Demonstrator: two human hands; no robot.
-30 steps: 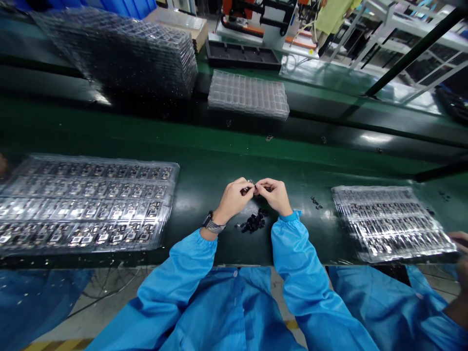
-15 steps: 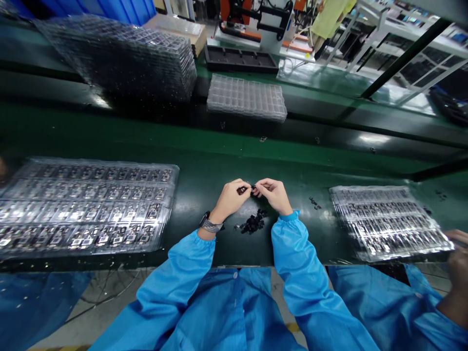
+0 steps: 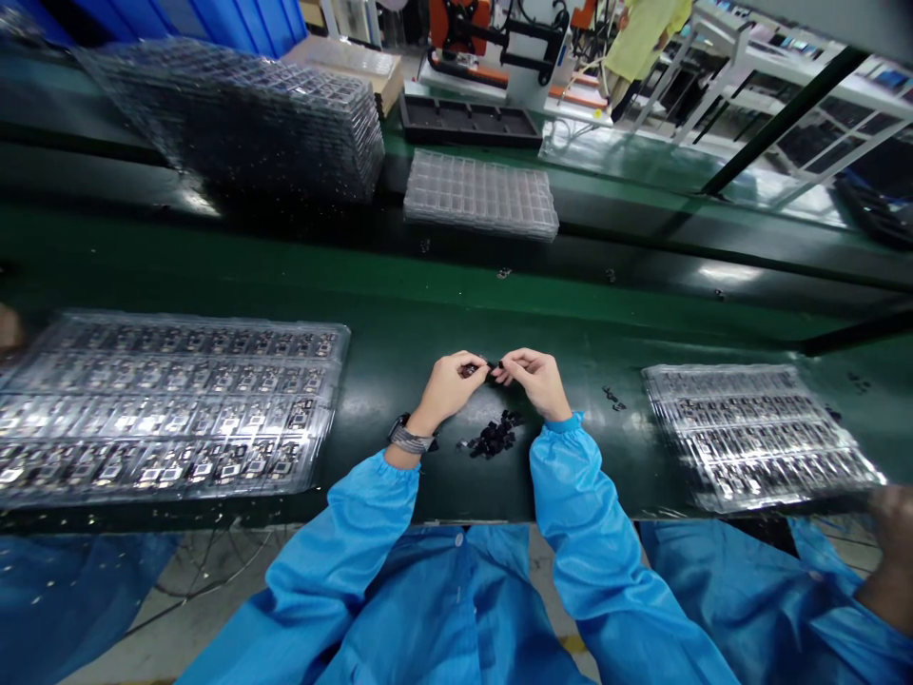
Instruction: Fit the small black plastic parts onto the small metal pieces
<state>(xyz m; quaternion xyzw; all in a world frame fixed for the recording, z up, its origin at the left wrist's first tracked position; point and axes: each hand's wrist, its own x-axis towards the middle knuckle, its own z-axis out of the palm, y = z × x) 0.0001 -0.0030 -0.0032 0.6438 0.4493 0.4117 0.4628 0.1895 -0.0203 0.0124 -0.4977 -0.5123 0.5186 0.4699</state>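
My left hand (image 3: 451, 383), with a watch on its wrist, is closed on a small circuit board (image 3: 469, 370), mostly covered by the fingers. Facing it, my right hand (image 3: 534, 377) pinches a tiny black piece (image 3: 500, 364) at the board's edge; whether the two touch I cannot tell. Just below both hands, a loose pile of small black pieces (image 3: 492, 436) lies on the green bench (image 3: 428, 495).
A clear tray (image 3: 343, 366) of circuit boards lies left, another clear tray (image 3: 652, 392) of parts right, near a co-worker's hand (image 3: 895, 518). Empty-celled trays (image 3: 479, 190) and a tall tray stack (image 3: 285, 124) stand behind. Small parts (image 3: 613, 398) lie right of my hands.
My hands stay almost in place, with only slight finger movement at the board. The co-worker's hand at the right has moved down from the tray's corner.
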